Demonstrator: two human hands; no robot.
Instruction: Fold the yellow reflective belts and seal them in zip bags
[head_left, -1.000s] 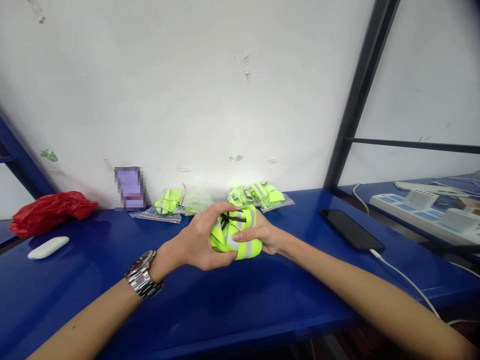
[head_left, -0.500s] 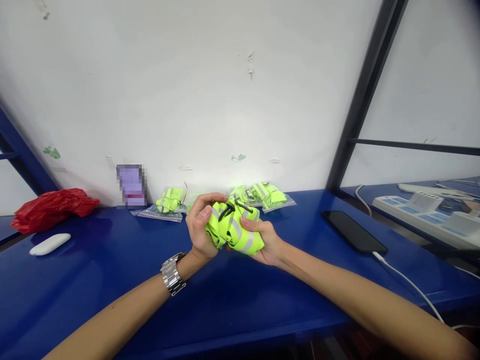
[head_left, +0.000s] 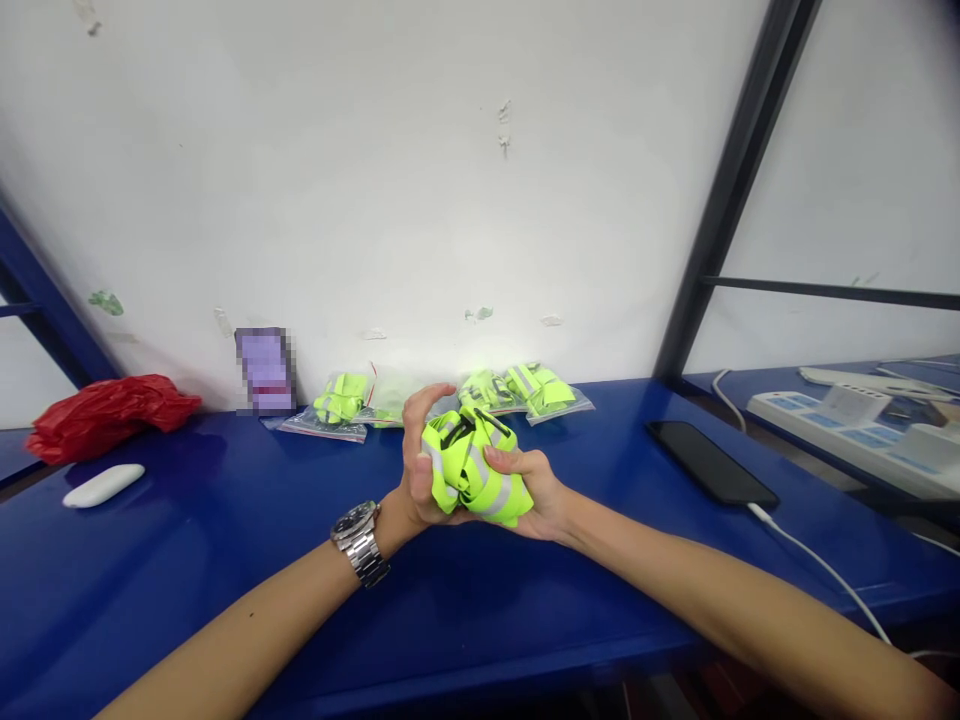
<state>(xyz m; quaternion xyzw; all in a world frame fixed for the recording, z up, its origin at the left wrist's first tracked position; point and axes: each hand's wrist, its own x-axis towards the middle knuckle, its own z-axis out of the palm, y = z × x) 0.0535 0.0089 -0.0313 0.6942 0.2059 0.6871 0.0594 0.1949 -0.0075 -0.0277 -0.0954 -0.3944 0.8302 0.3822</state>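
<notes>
A crumpled bundle of neon-yellow reflective vest (head_left: 471,468) with grey stripes and black straps is squeezed between both my hands above the blue table (head_left: 225,560). My left hand (head_left: 416,470), a metal watch on its wrist, wraps round the bundle's left side with fingers curled over the top. My right hand (head_left: 534,490) cups it from the right and below, thumb pressed on the fabric. Both hands are closed on it.
Several clear bags with folded neon vests (head_left: 341,405) (head_left: 536,390) lie along the wall. A red plastic bag (head_left: 105,410) and a white oblong object (head_left: 103,484) sit at the left. A black phone (head_left: 711,462) on a white cable (head_left: 817,565) lies right, beyond it a power strip (head_left: 847,425).
The bundle has been compressed tighter and turned more upright. My left hand has shifted from the front to the bundle's left side, its wrist drawn nearer the middle.
</notes>
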